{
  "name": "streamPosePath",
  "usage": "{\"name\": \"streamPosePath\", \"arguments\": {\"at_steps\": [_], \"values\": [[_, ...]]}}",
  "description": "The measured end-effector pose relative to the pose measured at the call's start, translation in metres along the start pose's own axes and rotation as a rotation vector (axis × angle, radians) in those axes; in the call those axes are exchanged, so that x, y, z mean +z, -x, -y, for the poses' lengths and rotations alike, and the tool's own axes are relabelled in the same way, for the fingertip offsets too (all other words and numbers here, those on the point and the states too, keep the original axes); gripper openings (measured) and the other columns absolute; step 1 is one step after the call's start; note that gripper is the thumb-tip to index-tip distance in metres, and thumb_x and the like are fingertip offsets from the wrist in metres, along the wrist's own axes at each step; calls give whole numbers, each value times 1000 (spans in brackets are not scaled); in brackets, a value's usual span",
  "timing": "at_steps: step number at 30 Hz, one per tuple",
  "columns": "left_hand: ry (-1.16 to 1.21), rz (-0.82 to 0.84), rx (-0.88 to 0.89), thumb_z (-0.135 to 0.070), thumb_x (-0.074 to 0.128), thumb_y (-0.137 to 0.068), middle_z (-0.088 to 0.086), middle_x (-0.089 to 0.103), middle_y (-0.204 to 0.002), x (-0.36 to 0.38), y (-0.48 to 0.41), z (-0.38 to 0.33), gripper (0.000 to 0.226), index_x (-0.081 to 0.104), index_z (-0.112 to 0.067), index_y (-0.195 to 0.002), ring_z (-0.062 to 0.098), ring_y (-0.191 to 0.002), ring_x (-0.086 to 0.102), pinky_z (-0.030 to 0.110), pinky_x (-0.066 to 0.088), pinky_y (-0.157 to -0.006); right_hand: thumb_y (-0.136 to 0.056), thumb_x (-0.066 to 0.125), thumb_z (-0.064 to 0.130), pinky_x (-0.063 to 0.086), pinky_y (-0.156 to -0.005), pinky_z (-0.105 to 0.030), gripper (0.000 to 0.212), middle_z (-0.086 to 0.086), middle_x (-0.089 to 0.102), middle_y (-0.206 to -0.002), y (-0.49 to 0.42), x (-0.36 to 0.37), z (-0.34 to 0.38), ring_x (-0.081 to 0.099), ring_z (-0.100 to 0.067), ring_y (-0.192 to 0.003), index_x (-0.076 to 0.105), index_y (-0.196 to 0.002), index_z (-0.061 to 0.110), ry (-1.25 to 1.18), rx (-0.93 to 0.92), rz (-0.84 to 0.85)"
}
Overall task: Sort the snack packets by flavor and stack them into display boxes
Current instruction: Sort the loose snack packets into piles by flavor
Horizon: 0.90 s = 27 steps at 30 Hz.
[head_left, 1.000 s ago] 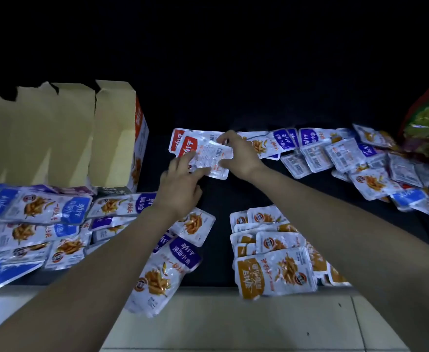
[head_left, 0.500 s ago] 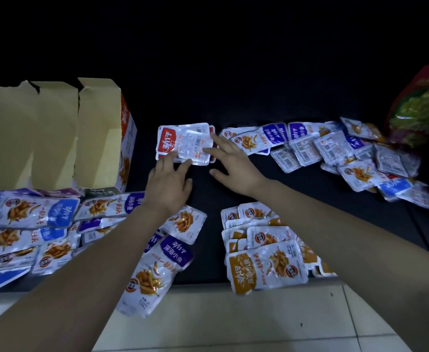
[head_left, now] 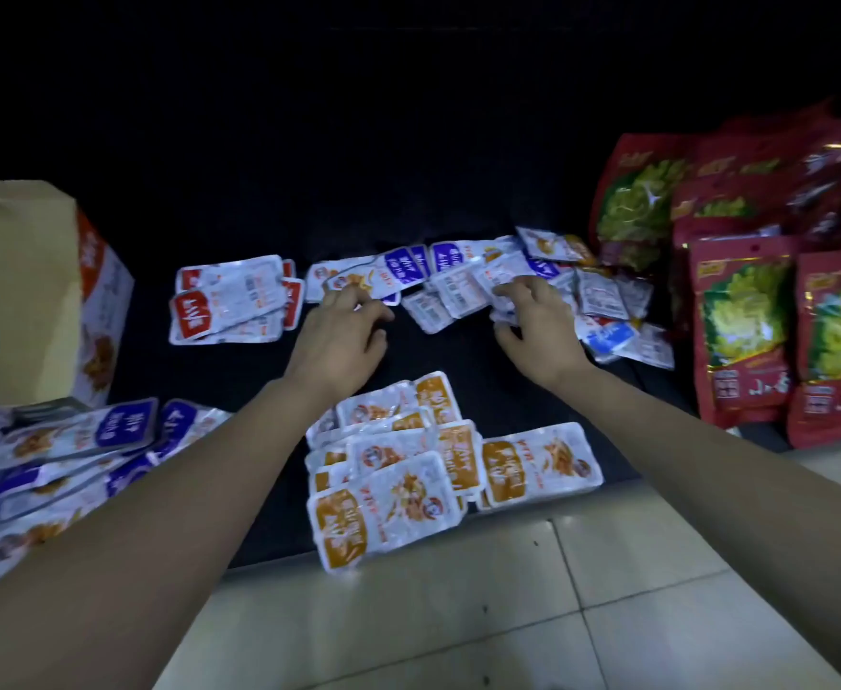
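Black surface (head_left: 458, 371) carries the packets, and pale floor tiles (head_left: 458, 615) run along its near edge. Our left grip (head_left: 344, 341) reaches to the far middle, its bent fingers touching a blue-labelled packet (head_left: 359, 286) at the left end of the unsorted heap (head_left: 458, 286). The thumb stands apart from the packet. The fingers are blurred, so we cannot tell whether that grip has hold of it or only rests on it.

Our right grip (head_left: 538, 331) lies further right on the same heap. Its fingers are spread over white-backed packets and its thumb is held well clear on the near side, so it clasps nothing.

Far left of the left grip lies a small pile of red-labelled packets (head_left: 232, 301), overlapping one another. Near us, between our forearms, the orange-labelled packets (head_left: 398, 470) lie in a loose pile that reaches the surface's edge. At the near left, partly under our left forearm, the blue-labelled pile (head_left: 70, 440) spreads out. Just beyond it stands a cardboard display box (head_left: 25, 291) with an orange printed side. Large red bags (head_left: 742, 331) stand at the right, just beside the heap.
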<state>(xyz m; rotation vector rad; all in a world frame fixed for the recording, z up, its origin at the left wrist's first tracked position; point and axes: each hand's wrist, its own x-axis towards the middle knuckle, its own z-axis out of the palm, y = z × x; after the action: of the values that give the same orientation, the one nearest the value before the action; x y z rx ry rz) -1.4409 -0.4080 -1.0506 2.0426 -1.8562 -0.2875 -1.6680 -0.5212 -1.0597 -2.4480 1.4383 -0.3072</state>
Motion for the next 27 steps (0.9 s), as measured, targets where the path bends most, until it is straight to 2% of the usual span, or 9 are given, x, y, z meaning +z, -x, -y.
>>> {"name": "streamPosePath", "arguments": {"at_steps": [2,4,7,12,15,17,19,24,27], "values": [[1,96,31,-24,50,-97,8,43,-141,13,-12,-20,36,54,-17,-133,27,-132,35,37,30,-106,-97,50,42,17,-115,-47,68,-15,7,-161,9,-4,-27,5,-33,-148,20,-153,18,144,175,148],[-1,182,24,-29,46,-100,6,30,-154,25,-22,-36,42,46,-21,-141,24,-141,23,36,21,-111,-97,46,51,10,-117,-49,77,-10,-7,-163,19,-5,-44,-7,-29,-149,7,-155,20,174,242,264],[-7,275,7,-33,40,-102,3,11,-161,39,-34,-55,49,31,-26,-149,22,-148,6,37,11,-117,-95,51,49,15,-114,-47,69,-6,12,-161,33,-6,-52,10,-27,-147,22,-152,23,141,90,234],[-22,304,15,-35,39,-102,-2,-4,-162,48,-51,-73,55,18,-32,-153,21,-148,-6,42,5,-119,-93,54,36,27,-101,-41,43,-5,50,-134,28,-16,-65,40,-29,-129,55,-133,19,-59,-110,35],[-45,338,-7,-37,39,-102,-2,-9,-162,51,-63,-80,57,14,-34,-153,20,-148,-10,44,1,-118,-94,49,42,16,-112,-51,55,-6,21,-158,7,-24,-84,13,-30,-146,39,-146,25,-47,93,-17],[-52,366,-33,-38,40,-102,-1,-10,-162,55,-68,-82,58,12,-35,-153,20,-148,-11,44,1,-118,-97,44,49,3,-116,-54,67,-1,-6,-163,-2,-20,-92,-8,-28,-149,15,-154,29,21,217,154],[-46,366,-42,-38,41,-101,-1,-10,-162,60,-70,-82,58,13,-35,-153,21,-148,-11,45,3,-119,-97,38,56,-1,-117,-53,71,-1,-10,-163,-2,-10,-92,-10,-27,-149,5,-155,31,63,213,256],[-48,272,-29,-33,42,-101,1,2,-162,66,-66,-78,54,23,-32,-151,22,-148,-2,46,8,-118,-94,34,64,9,-111,-46,71,5,-1,-163,14,6,-84,2,-22,-146,9,-154,36,87,70,207],[-50,176,-9,-28,46,-99,8,17,-158,68,-62,-75,48,36,-27,-146,26,-146,10,47,16,-117,-84,27,68,22,-99,-37,72,0,37,-147,18,2,-80,31,-25,-131,41,-143,29,-26,2,45]]}}
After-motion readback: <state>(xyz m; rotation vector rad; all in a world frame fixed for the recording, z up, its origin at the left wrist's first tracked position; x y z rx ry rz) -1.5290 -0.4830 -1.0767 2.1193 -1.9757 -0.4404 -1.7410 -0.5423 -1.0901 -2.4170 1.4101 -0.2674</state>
